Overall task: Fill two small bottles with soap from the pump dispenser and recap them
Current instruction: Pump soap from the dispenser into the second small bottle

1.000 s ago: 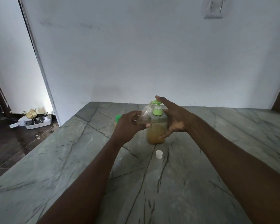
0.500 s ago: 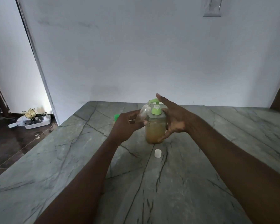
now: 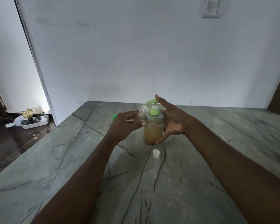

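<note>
One view only, from a head-worn wide-angle camera that looks forward and down across the desk (image 3: 200, 183) toward the white wall (image 3: 136, 54) at 12 o'clock. Both forearms enter from the bottom edge, at 5 and 7 o'clock, and reach to the frame's centre, so the camera sits near the desk's close edge. The lens bends straight lines near the borders. At 9 o'clock the view takes in a strip of dark floor (image 3: 11, 143) beyond the desk's left edge; a wall switch (image 3: 210, 7) sits at 1 o'clock.
</note>
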